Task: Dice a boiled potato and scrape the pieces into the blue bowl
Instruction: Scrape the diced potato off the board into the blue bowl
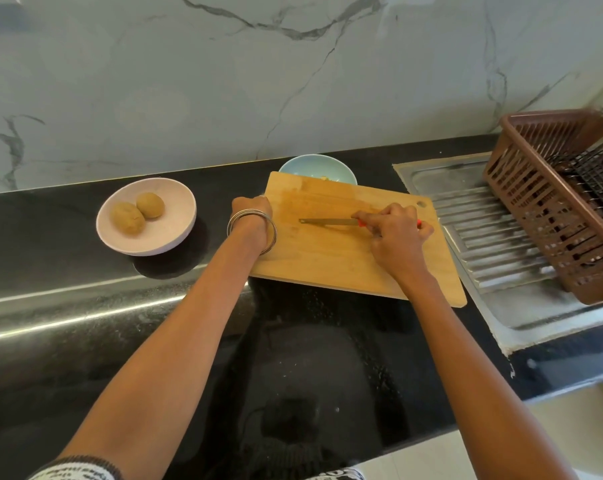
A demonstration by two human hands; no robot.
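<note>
A wooden cutting board (pixel 328 251) lies on the black counter, its far edge raised over the blue bowl (pixel 314 166) behind it. A few pale pieces show inside the bowl. My left hand (pixel 251 211) grips the board's left edge. My right hand (pixel 395 230) holds a knife (pixel 328 221) by its red handle, with the blade flat over the board and pointing left. No potato lies on the board. Two whole brown potatoes (pixel 137 213) sit in a pink bowl (pixel 175 237) at the left.
A steel sink drainboard (pixel 483 237) lies right of the board, with a brown plastic dish rack (pixel 563 202) on it. The marble wall (pixel 224 81) rises behind the counter. The black counter (pixel 310 358) stretches toward me.
</note>
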